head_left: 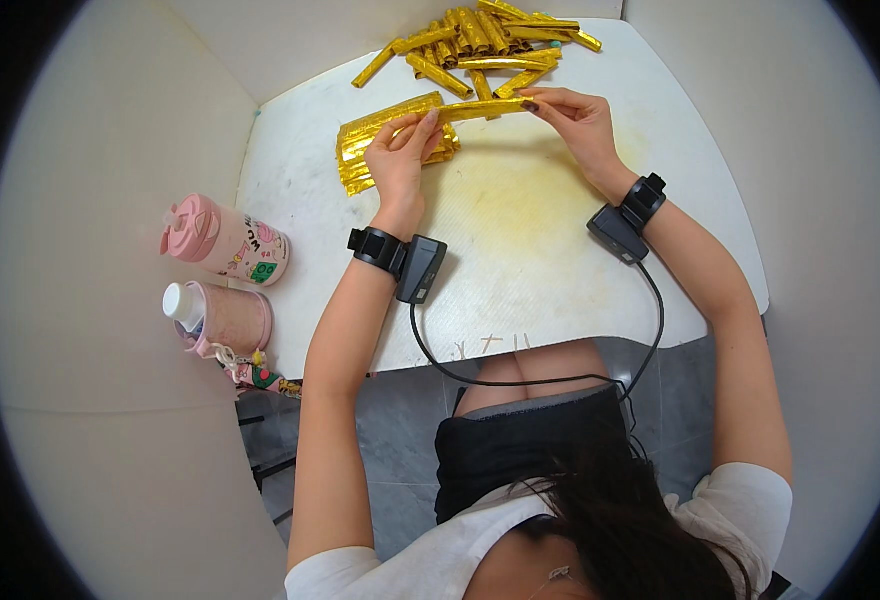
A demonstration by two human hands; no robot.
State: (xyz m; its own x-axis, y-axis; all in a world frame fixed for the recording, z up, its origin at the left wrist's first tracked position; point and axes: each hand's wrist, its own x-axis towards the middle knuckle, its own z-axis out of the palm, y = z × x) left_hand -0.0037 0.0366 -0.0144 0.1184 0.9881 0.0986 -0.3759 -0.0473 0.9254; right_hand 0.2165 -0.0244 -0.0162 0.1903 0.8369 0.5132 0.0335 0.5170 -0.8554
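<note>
Between both hands a narrow gold foil strip [490, 108] is stretched level above the white table. My left hand [400, 155] pinches its left end between thumb and fingers. The right end is pinched by my right hand [582, 128], with the thumb and index finger together. Beneath and beside my left hand lies a stack of flat gold foil sheets [360, 150], partly hidden by that hand. Just beyond the strip is a heap of rolled gold foil tubes [475, 35], several of them lying crosswise over each other.
At the table's left edge lie a pink-lidded bottle [225, 240] and a pink cup [238, 318] holding a white-capped item. A black cable [520, 383] joins the boxes on my wrists and hangs over the front edge. Pale walls surround the white table [550, 270].
</note>
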